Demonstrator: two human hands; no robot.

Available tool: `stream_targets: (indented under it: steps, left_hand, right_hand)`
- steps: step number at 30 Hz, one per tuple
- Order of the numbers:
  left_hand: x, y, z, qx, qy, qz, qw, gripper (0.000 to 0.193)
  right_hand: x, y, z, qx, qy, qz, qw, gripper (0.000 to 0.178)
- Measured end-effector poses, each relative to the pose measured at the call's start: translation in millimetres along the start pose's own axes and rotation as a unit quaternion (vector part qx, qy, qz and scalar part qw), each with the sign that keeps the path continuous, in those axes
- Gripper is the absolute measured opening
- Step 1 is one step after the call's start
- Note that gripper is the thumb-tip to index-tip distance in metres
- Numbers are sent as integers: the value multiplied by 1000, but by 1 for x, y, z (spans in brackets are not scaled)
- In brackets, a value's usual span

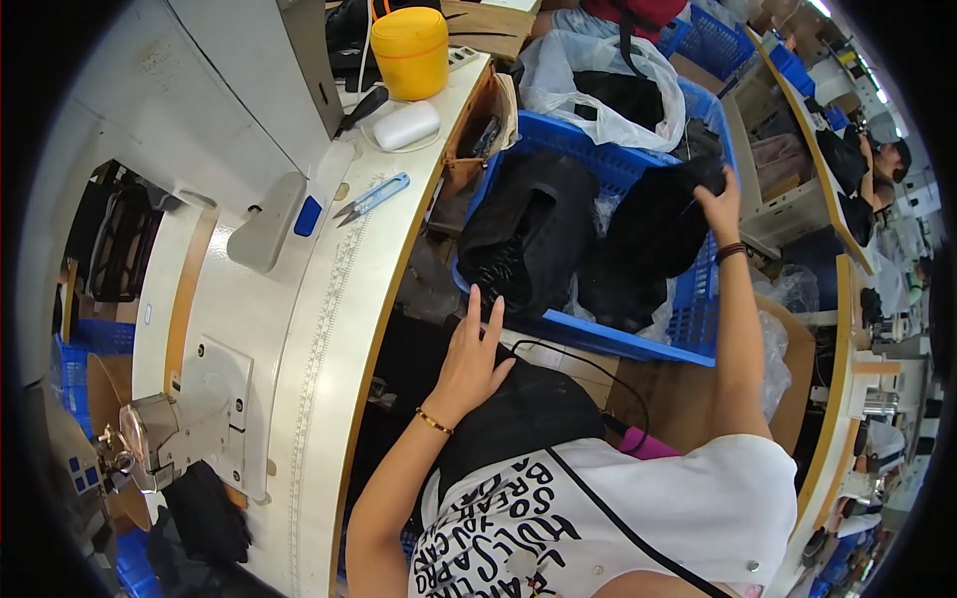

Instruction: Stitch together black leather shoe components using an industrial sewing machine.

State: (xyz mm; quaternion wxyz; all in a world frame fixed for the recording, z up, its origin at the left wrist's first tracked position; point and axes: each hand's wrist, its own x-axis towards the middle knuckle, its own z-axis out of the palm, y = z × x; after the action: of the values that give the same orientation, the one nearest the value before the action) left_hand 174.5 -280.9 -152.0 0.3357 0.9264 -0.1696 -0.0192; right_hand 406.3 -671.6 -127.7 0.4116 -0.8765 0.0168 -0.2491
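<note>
The right hand (720,204) grips black fabric (638,234) in the right half of the blue plastic crate (588,331); the left hand (474,364) is open near the crate's front-left corner; a bulky black bundle (563,214) lies in its left half.

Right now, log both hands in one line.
left hand: open, near blue crate; right hand: on black fabric piece in crate; blue-handled snips: on white table

Yellow lidded container (411,58), white rounded object (407,126)
</note>
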Motion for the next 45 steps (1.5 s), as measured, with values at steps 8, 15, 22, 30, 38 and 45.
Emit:
stream_targets:
  steps: [8, 15, 22, 30, 38, 45]
  left_hand:
    - [-2, -3, -4, -45, 1, -9, 999, 84]
    - [0, -7, -6, -21, 110, 25, 993, 92]
    - [45, 18, -33, 92, 141, 87, 982, 81]
    - [77, 36, -44, 148, 70, 95, 982, 75]
    - [59, 29, -57, 159, 65, 34, 985, 70]
    - [71, 48, -63, 97, 77, 57, 991, 68]
  right_hand:
    - [-79, -220, 35, -103, -37, -324, 940, 52]
    - [-159, -188, 98, -97, -378, -341, 855, 71]
    - [-84, -161, 54, 56, -166, -327, 929, 31]
    - [-63, 138, 43, -215, -259, 105, 936, 36]
    - [-187, 216, 51, -85, -273, 705, 649, 87]
    - [-190, 275, 23, -316, -339, 471, 751, 46]
